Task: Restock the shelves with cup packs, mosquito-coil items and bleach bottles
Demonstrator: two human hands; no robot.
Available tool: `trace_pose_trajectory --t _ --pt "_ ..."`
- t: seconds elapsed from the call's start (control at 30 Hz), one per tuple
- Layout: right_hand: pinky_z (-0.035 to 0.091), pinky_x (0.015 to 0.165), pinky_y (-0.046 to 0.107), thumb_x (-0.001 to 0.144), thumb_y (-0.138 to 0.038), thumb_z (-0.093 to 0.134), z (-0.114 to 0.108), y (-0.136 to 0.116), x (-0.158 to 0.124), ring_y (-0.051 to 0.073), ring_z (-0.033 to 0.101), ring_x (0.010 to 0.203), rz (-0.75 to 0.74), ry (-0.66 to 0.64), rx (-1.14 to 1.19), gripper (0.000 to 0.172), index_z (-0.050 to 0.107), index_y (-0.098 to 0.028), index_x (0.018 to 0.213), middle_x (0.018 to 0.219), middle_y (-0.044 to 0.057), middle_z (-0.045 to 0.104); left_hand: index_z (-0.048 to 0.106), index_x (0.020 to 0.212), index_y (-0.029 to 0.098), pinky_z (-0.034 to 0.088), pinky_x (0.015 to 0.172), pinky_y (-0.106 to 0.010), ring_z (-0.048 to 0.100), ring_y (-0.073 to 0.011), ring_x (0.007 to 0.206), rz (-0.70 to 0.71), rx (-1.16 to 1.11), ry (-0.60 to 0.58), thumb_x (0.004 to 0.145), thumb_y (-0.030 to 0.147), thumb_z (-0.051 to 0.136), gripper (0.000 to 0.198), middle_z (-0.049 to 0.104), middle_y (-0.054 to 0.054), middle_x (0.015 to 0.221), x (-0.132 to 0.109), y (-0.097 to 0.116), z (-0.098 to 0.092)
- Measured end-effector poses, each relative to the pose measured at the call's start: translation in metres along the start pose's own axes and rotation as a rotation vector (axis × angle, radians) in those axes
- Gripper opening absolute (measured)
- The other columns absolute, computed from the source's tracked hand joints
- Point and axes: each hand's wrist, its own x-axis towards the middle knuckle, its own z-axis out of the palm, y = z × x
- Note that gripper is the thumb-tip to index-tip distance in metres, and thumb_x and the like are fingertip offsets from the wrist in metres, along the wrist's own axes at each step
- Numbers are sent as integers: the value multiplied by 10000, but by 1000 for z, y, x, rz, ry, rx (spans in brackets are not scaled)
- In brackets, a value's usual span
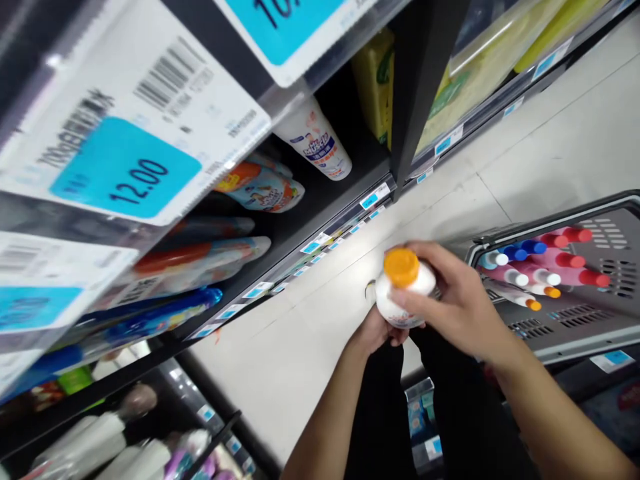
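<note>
A white bottle [406,303] with an orange cap [401,267] is held in front of my body, its cap turned up toward me. My right hand [457,300] wraps around its upper part, the thumb across the front below the cap. From underneath, my left hand [377,333] supports the bottle's lower part; most of its fingers are hidden behind the bottle. On the shelf ahead stands a similar white bottle [320,143] with a blue and red label. Beside it lie soft refill pouches [270,190].
A grey shopping basket [613,267] at the right holds several bottles with red, blue, white and orange caps. Dark shelves with price tags [127,170] run along the left. Pale floor tiles [280,373] show between shelf and legs.
</note>
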Motion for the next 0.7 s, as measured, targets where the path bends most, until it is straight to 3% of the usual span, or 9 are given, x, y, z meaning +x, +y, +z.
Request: trace_pose_trajectory --t 0.07,0.17,0.27,0.4,0.47,0.53,0.63,0.7 --pt "545 734 305 829 -500 770 1 11 17 189 640 869 131 29 185 359 699 -249 1076 1003 24 690 736 1031 96 273 350 -242 491 -147 357 -91 54 -75 852 656 469 646 738 -145 692 0 -2 1" --pt "507 656 270 831 -527 754 -2 29 31 160 621 759 252 106 346 361 715 -247 1054 904 3 689 728 1047 86 264 334 -232 493 -152 345 -126 75 -96 896 647 360 688 701 -131 598 0 -3 4" --pt "479 612 260 833 -526 757 -7 43 38 146 607 690 280 172 424 350 737 -242 1038 848 -3 687 728 991 79 354 346 -243 549 -184 377 -76 40 -106 894 711 379 728 623 -94 489 2 -2 8" --pt "464 581 263 783 -538 798 -11 51 45 138 594 626 334 226 484 366 740 -219 954 763 -5 677 730 952 74 504 465 -301 671 -241 517 -62 13 -185 887 736 402 741 708 -156 634 1 0 13" --pt "464 568 270 747 -551 820 -12 52 48 143 594 608 383 239 495 392 725 -210 916 726 -5 667 733 1008 85 556 559 -349 711 -273 615 -33 -26 -154 889 707 445 696 746 -155 721 0 1 17" --pt "469 557 278 729 -566 827 -12 53 50 149 598 597 421 246 504 413 705 -208 896 705 -3 661 733 1063 118 590 725 -400 741 -299 790 34 -99 -45 898 625 512 577 780 -120 825 -2 3 21" --pt "492 568 293 728 -582 821 -9 54 51 165 627 618 434 244 516 432 676 -207 885 708 4 669 740 1063 150 536 984 -408 699 -302 1091 159 -214 101 893 497 589 414 796 -67 984 -5 6 26" --pt "504 574 300 731 -584 815 -7 54 52 175 644 638 433 242 514 432 665 -207 881 710 7 672 744 1065 153 494 1061 -408 656 -308 1197 211 -262 100 880 499 624 410 791 -62 1054 -7 9 27"
